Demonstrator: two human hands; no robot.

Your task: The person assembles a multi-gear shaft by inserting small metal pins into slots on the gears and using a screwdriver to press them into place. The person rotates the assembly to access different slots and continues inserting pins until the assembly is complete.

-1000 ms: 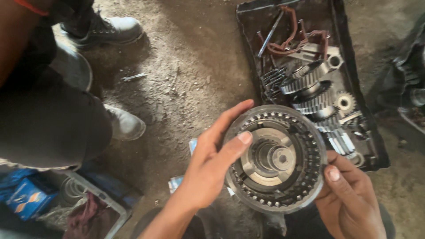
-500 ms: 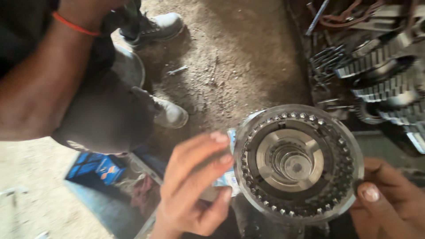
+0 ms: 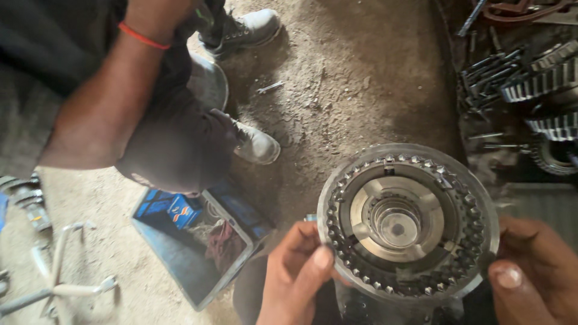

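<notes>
Both hands are bare: no gloves, rings or wristbands. The left hand (image 3: 298,280) shows a short, trimmed thumbnail, with the wrist uncovered to the frame edge. The right hand (image 3: 533,274) shows a broad, short thumbnail, and no sleeve is visible.

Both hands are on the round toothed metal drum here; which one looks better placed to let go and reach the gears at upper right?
Probably the right hand: it holds the drum at the rim nearest the gears. The left hand has its grip on the far rim, so it would have to cross over the drum.
</notes>
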